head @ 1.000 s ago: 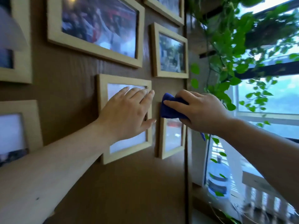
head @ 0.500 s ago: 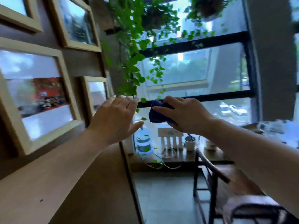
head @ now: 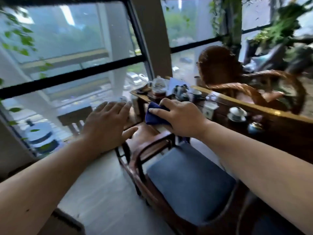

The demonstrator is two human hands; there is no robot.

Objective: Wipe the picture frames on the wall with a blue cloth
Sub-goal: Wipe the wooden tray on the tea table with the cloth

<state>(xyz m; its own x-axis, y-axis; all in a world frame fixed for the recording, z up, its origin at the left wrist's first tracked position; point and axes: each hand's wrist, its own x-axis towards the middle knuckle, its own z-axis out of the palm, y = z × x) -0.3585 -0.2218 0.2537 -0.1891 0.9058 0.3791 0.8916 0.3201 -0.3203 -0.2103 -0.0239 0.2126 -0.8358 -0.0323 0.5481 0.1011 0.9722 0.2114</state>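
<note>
Swung well away from the wall since a second ago: picture frames gone from sight, replaced by a window point(head: 71, 53), a wooden chair with a blue seat point(head: 188, 182) and a long tea surface point(head: 254, 109) crowded with cups and jars. Both arms carried round with the turn, held out in much the same pose as before.

Right hand point(head: 182, 118) at about 1 o'clock from frame centre, fingers point(head: 156, 111) curled snugly over the blue cloth point(head: 155, 115), bunching it into a small pad. Index finger laid along the top edge, the rest wrapped behind, the cloth peeking out toward 9 o'clock of the knuckles. Gripped that way probably to keep a firm, compact wiping face ready and to stop loose corners trailing while moving.

Left hand point(head: 108, 126) at about 11 o'clock, empty, palm down, fingers spread fairly wide and flat, thumb jutting toward 3 o'clock. Likely left over from bracing a frame, or held out for balance during the turn. Near the cloth but apart from it, a clear gap between thumb tip and fabric.

No frame anywhere in view now, so no telling how many remain unwiped. Judged from the pose, either a move toward another wall or a finish with the cloth kept in hand. Heavy motion blur over the far clutter; small items there not identifiable with confidence.
</note>
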